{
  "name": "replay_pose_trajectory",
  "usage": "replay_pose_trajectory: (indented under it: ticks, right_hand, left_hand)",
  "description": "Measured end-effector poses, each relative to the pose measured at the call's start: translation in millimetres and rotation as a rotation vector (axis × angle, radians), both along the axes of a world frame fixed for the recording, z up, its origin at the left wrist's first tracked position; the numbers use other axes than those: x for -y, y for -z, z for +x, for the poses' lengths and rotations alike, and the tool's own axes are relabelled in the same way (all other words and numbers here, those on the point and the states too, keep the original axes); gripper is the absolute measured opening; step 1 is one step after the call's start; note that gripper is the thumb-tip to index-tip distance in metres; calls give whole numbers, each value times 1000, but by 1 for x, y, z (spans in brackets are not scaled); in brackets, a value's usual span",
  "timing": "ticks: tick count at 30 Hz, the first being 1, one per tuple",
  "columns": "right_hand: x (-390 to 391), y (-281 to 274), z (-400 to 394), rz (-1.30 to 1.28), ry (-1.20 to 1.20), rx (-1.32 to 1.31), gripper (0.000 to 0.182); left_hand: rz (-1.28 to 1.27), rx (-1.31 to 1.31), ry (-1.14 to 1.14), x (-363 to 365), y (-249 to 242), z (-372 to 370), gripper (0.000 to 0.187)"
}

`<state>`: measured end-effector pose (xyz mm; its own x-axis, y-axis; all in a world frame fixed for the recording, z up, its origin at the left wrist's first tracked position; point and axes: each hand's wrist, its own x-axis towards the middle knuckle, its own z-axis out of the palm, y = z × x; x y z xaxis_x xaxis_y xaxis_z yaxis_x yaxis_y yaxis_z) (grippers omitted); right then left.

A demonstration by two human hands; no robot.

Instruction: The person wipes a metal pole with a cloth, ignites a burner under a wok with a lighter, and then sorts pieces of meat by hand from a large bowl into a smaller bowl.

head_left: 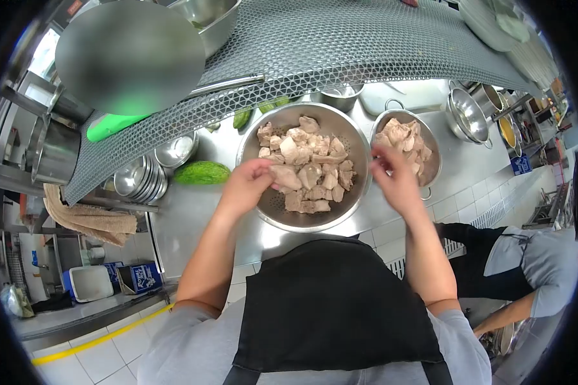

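A large steel colander point(340, 131) full of pale cooked meat chunks point(305, 163) sits on the steel counter in front of me. My left hand point(247, 186) rests on the colander's near left rim, its fingers closed on a meat chunk point(284, 176). My right hand point(395, 176) hovers blurred between the colander and a smaller steel pot point(430, 170) to its right, which also holds meat pieces point(401, 133). Whether the right hand holds anything is unclear.
A mesh shelf point(340, 45) overhangs the counter's back. Stacked steel bowls point(141, 179), a green melon point(202, 173) and a folded cloth point(90, 221) lie at left. More pots point(469, 115) stand at right. Another person in a dark apron point(514, 269) works at lower right.
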<state>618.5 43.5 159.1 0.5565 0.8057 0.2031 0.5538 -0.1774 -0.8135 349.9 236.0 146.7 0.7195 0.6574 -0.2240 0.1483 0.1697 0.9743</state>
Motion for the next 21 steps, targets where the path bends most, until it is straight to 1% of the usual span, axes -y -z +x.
replay_pose_trajectory:
  ticks: [1,3,4,6,7,9,13,15,16,18,19,20,21]
  right_hand:
    - [-4,-1,-12,-44,-155,-9,43]
    - [-14,-7,-39,-34,-275,-69,43]
    - [-18,-8,-52,-33,-275,-68,43]
    - [-26,-9,-73,13,-335,-222,43]
    - [-28,-7,-78,14,-335,-222,43]
    - [-32,-1,-84,-156,-364,-498,44]
    - [-32,16,-83,-165,-363,-445,44]
    - [-29,22,-79,-90,-342,-840,36]
    - [-27,25,-76,-91,-325,-831,36]
    - [-20,32,-70,-216,-268,-644,30]
    - [-16,39,-70,-151,-256,-570,27]
    - [-13,36,-70,-158,-237,-476,28]
    - [-9,39,-69,-173,-225,-476,28]
  left_hand:
    - [3,1,-1,2,0,2,26]
    - [17,-16,5,7,0,6,22]
    - [18,-16,5,11,-1,9,22]
    - [-42,42,21,19,-3,13,24]
    - [-42,42,21,23,-1,15,24]
    - [-55,156,55,31,5,17,25]
    - [-53,160,65,43,12,16,25]
    - [10,119,42,42,6,13,26]
    - [4,129,56,39,8,9,26]
    - [159,53,-24,27,15,-1,27]
    - [161,59,-44,20,18,-4,26]
    - [162,61,-66,13,20,-9,26]
    - [177,59,-83,8,20,-13,25]
